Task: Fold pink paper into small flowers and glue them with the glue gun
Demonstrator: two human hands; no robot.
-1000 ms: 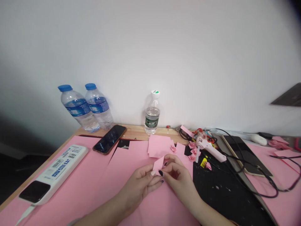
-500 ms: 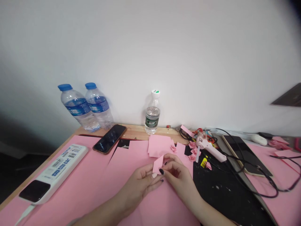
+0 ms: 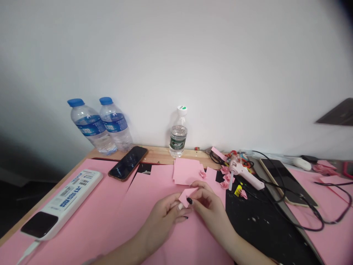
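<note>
A small folded piece of pink paper [image 3: 186, 195] is held between both hands above the pink sheets [image 3: 154, 206]. My left hand [image 3: 166, 217] pinches its lower left edge, the thumb in front and the fingers behind. On the paper's right side, my right hand [image 3: 208, 204] grips it between thumb and fingers, dark nails showing. Just beyond the hands lies a stack of pink paper squares [image 3: 186, 170], with a small folded paper flower [image 3: 203, 173] at its right edge. More paper flowers [image 3: 225, 180] lie to the right of it.
A pink glue gun [image 3: 246, 176] and black cables [image 3: 278, 206] lie right, beside a phone [image 3: 289, 182]. Another phone [image 3: 128, 162] and a white power bank-like device [image 3: 63, 202] are left. A small water bottle [image 3: 178, 136] and two larger bottles [image 3: 116, 123] stand by the wall.
The folded paper has turned from an upright diamond to a flatter, wider shape. My right fingers have shifted slightly on it, and both hands stay in about the same place.
</note>
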